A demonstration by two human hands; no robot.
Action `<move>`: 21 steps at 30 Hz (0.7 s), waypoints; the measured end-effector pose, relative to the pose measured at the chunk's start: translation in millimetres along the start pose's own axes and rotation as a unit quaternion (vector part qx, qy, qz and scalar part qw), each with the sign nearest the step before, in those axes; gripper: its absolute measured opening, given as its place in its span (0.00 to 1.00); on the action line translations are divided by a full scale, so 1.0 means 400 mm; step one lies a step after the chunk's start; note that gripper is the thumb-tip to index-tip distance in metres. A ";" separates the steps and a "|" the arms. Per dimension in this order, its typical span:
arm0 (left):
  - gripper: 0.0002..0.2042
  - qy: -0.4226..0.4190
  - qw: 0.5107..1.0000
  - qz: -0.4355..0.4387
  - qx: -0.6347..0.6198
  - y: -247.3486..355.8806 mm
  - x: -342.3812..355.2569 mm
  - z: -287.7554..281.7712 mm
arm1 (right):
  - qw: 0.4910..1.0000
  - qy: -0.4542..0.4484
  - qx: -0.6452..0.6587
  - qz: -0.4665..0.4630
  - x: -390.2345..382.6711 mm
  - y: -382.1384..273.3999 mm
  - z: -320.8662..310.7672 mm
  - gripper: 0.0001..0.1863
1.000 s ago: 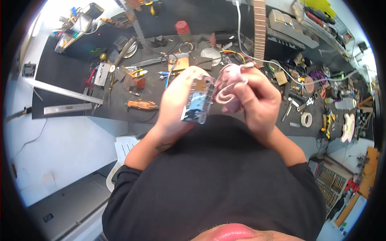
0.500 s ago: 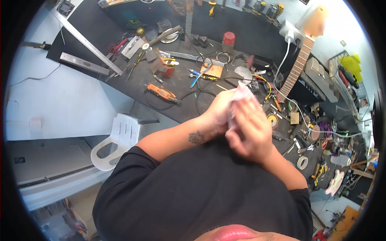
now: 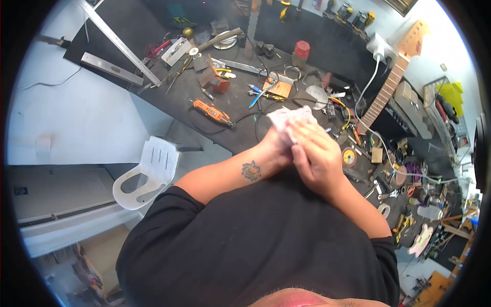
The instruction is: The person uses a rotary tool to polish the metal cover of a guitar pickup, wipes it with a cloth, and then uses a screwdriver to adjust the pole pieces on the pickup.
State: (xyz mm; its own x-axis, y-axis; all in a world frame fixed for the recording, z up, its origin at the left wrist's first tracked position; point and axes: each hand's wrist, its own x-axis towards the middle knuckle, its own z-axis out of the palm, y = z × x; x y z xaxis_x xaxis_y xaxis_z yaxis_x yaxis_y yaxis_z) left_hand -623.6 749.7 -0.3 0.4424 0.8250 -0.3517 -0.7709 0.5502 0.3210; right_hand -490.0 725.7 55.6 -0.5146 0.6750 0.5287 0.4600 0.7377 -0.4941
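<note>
A crumpled, pale pink-white cloth (image 3: 287,118) is pressed between my two hands, above the near edge of the workbench. My right hand (image 3: 318,156) is closed over it, fingers bent across the cloth and thumb pointing forward. Beneath sits my left hand (image 3: 276,146), touching the cloth; its fingers are hidden by the cloth and the right hand. Whether anything else is wrapped in the cloth is out of sight. Closest on the bench are an orange rotary tool (image 3: 212,113) to the left and a round abrasive disc (image 3: 349,157) to the right.
Tools and cables crowd the dark workbench (image 3: 176,105). A guitar neck (image 3: 386,92) leans at the right, near a white power adapter (image 3: 381,47). Behind stands a red-capped jar (image 3: 302,51). A long metal ruler (image 3: 120,43) lies far left, above a white plastic chair (image 3: 156,161).
The cloth has shifted left and spread over the left hand, and the right hand has turned slightly on it. The view has moved a little, so the bench appears shifted rightward.
</note>
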 end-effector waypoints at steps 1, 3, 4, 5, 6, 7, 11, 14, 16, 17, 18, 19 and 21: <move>0.11 -0.145 0.982 0.040 0.116 -0.004 0.038 -0.095 | 0.998 0.014 0.050 -0.023 0.000 -0.028 -0.003 0.11; 0.12 -0.135 0.989 -0.066 -0.017 0.053 0.034 -0.120 | 0.978 -0.036 0.194 0.062 -0.040 -0.035 -0.020 0.10; 0.14 -0.040 0.999 -0.027 -0.014 0.080 0.032 -0.110 | 0.928 -0.082 0.340 0.131 -0.063 -0.032 -0.044 0.10; 0.17 0.057 0.998 0.006 -0.003 0.106 0.037 -0.099 | 0.933 -0.045 0.332 0.134 -0.071 -0.034 -0.030 0.11; 0.14 -0.055 0.997 -0.015 -0.050 0.158 0.032 -0.138 | 0.937 -0.086 0.303 0.149 -0.081 -0.016 -0.027 0.14; 0.12 -0.164 0.980 -0.037 -0.104 0.206 0.040 -0.172 | 0.898 -0.044 0.363 0.244 -0.103 -0.014 -0.006 0.14; 0.12 -0.005 0.999 -0.037 0.007 0.255 -0.026 -0.168 | 0.734 0.229 0.477 0.426 -0.187 0.036 0.081 0.18; 0.12 0.104 0.987 -0.116 0.031 0.231 -0.075 -0.206 | 0.657 0.405 0.447 0.452 -0.217 0.078 0.073 0.09; 0.12 0.157 0.972 -0.127 0.121 0.193 -0.098 -0.220 | 0.678 0.436 0.451 0.383 -0.293 0.154 0.072 0.11; 0.11 0.142 0.970 -0.127 0.149 0.186 -0.110 -0.216 | 0.681 0.450 0.423 0.394 -0.287 0.160 0.046 0.12; 0.09 0.126 0.967 -0.134 0.178 0.183 -0.124 -0.217 | 0.705 0.452 0.373 0.398 -0.311 0.185 0.024 0.12; 0.08 0.099 0.966 -0.130 0.201 0.193 -0.135 -0.224 | 0.737 0.444 0.347 0.373 -0.328 0.207 -0.001 0.11; 0.06 0.073 0.956 -0.092 0.268 0.215 -0.149 -0.222 | 0.766 0.467 0.248 0.365 -0.316 0.233 -0.036 0.10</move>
State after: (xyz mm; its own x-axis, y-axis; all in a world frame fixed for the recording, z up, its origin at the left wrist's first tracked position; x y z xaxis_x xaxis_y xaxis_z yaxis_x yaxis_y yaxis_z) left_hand -756.7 736.3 -29.8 0.4489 0.7021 -0.5527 -0.3223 0.7041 0.6327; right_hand -371.7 709.5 -47.5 0.5975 0.7903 0.1355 -0.0722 0.2214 -0.9725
